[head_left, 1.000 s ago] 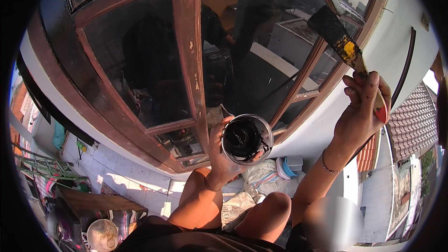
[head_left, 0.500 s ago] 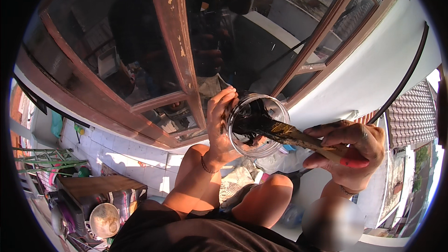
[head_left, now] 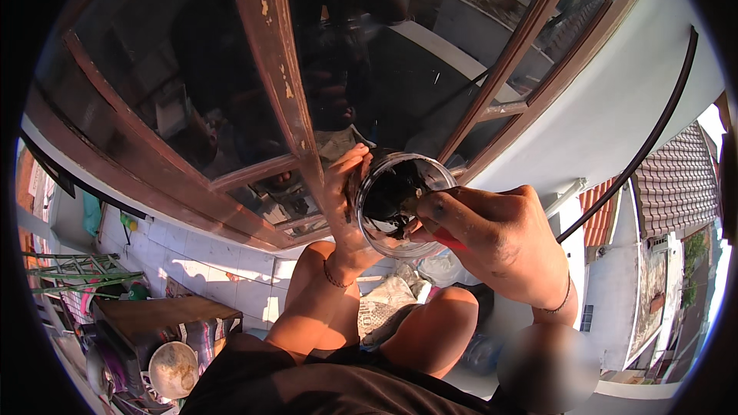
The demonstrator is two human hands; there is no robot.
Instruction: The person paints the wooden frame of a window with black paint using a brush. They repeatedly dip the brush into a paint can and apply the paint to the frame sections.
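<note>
My left hand (head_left: 346, 211) is closed around the side of a clear jar (head_left: 440, 174), tilted so its round mouth faces me. Dark, nearly black paint (head_left: 392, 192) coats the inside of the jar. Over the mouth is my right hand (head_left: 492, 230), its fingers closed round a paintbrush (head_left: 455, 240). Only a bit of the brush's red handle end shows under my fingers; the bristles are hidden in the jar. Dark stains mark the fingers of both hands.
Ahead stands a brown wooden window frame (head_left: 270, 54) with chipped paint and glass panes. A black hose (head_left: 657, 142) curves along the white wall (head_left: 607, 100) at right. At lower left, a stained white pot (head_left: 173, 370) sits by a wooden board (head_left: 157, 317) above the tiled floor (head_left: 219, 286).
My right hand has moved left and over the jar, pushing the brush deeper inside, so its wooden handle is now mostly hidden. The left hand and jar shifted slightly left.
</note>
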